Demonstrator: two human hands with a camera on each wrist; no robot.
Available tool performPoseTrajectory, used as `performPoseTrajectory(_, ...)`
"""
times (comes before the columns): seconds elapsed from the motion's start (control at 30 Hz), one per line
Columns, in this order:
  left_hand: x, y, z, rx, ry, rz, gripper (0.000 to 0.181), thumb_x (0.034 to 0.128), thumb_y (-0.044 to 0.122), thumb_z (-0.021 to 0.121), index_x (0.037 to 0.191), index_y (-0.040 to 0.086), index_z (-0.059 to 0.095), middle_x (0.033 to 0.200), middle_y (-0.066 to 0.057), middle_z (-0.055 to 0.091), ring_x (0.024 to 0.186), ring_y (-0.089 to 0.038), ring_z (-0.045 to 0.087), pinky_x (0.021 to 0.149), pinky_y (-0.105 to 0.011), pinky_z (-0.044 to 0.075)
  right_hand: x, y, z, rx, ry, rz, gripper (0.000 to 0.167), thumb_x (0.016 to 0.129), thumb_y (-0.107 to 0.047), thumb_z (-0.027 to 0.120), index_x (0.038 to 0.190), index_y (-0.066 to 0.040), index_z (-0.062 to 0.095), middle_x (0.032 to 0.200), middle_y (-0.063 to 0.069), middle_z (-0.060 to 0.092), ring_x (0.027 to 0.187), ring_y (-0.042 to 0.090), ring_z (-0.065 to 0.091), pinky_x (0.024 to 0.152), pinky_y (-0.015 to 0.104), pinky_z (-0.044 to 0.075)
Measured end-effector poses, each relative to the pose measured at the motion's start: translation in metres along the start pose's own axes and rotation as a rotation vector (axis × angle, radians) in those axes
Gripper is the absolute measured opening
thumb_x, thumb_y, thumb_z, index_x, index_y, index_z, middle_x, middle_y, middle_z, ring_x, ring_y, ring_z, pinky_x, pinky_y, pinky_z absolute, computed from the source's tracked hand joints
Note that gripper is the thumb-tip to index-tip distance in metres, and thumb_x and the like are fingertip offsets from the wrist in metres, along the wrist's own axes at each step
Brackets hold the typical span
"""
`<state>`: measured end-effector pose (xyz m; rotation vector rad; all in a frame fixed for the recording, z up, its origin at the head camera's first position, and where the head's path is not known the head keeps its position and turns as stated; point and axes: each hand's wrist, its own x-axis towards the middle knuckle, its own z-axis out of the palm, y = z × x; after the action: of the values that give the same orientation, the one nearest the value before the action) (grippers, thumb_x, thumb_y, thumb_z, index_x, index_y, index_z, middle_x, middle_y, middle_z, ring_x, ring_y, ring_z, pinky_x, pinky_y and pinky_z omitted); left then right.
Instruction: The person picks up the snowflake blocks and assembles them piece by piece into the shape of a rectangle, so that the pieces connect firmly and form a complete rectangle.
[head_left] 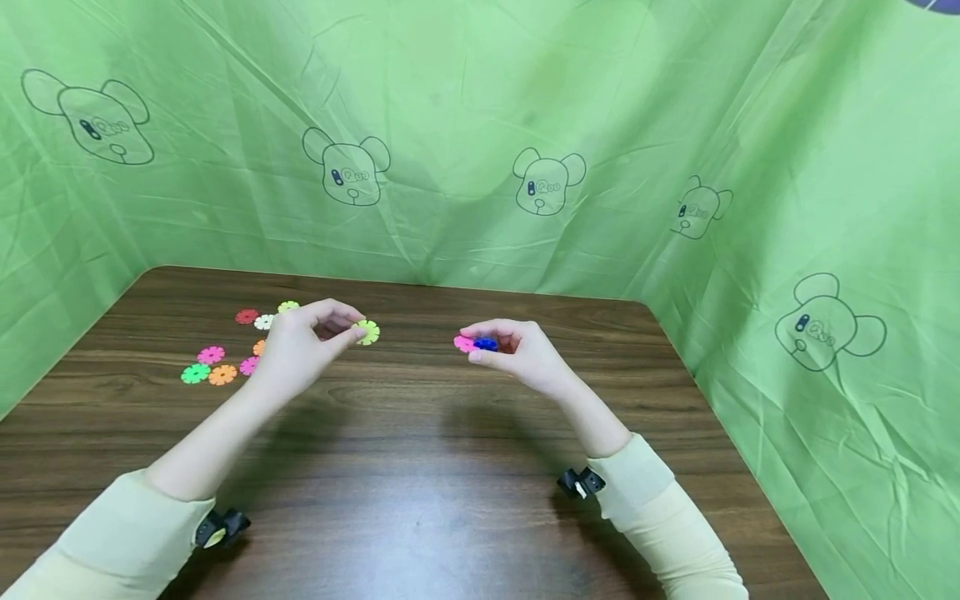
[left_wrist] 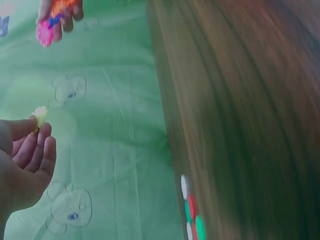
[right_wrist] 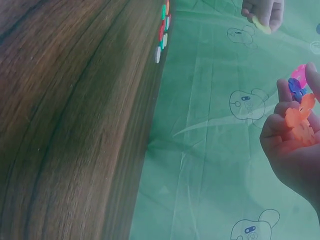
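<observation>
My left hand (head_left: 300, 343) pinches a yellow-green snowflake disc (head_left: 368, 332) between thumb and fingertips, above the table's far part. To its right, my right hand (head_left: 527, 357) holds several snowflake discs joined together. At the tip is a pink disc (head_left: 463, 343), with a blue disc (head_left: 486, 343) behind it. Orange discs (right_wrist: 300, 117) show against the palm in the right wrist view; in the head view the fingers hide them. A gap separates the yellow-green disc from the pink one.
Loose snowflake discs lie on the left of the brown wooden table (head_left: 405, 433), among them a red one (head_left: 247, 317), a green one (head_left: 196, 373) and an orange one (head_left: 222, 375). My left hand partly covers the group. A green curtain (head_left: 450, 100) surrounds the table's back and sides.
</observation>
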<state>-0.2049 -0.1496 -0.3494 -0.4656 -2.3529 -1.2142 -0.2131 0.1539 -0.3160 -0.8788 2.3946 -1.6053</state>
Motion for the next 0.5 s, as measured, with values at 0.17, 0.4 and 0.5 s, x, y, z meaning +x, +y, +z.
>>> performPoseTrajectory(0.17, -0.004, 0.009, 0.012, -0.04, 0.012, 0.004, 0.013, 0.0787, 0.016, 0.078, 0.089, 0.015, 0.07, 0.078, 0.003, 0.071, 0.064, -0.005, 0.063, 0.058, -0.015, 0.049, 0.0, -0.005, 0.004, -0.009, -0.004, 0.012, 0.029, 0.084, -0.005, 0.07, 0.112, 0.001, 0.066, 0.099, 0.01, 0.071, 0.076, 0.008, 0.06, 0.064, 0.02, 0.049)
performPoseTrajectory(0.4, -0.006, 0.02, 0.025, -0.137, 0.0, 0.0, 0.013, 0.0782, 0.014, 0.078, 0.088, 0.013, 0.07, 0.078, 0.001, 0.071, 0.065, -0.007, 0.064, 0.06, -0.016, 0.051, 0.003, -0.004, 0.01, -0.024, -0.019, 0.001, 0.027, 0.084, -0.007, 0.071, 0.111, -0.003, 0.068, 0.098, 0.008, 0.072, 0.071, 0.007, 0.056, 0.06, 0.019, 0.046)
performPoseTrajectory(0.5, -0.007, 0.024, 0.03, -0.16, -0.014, -0.012, 0.013, 0.0782, 0.017, 0.078, 0.088, 0.014, 0.069, 0.077, 0.002, 0.071, 0.066, -0.007, 0.065, 0.061, -0.018, 0.052, 0.004, -0.001, 0.013, -0.017, -0.03, 0.003, 0.027, 0.084, -0.006, 0.07, 0.111, -0.003, 0.069, 0.097, 0.006, 0.072, 0.071, 0.007, 0.056, 0.06, 0.019, 0.045)
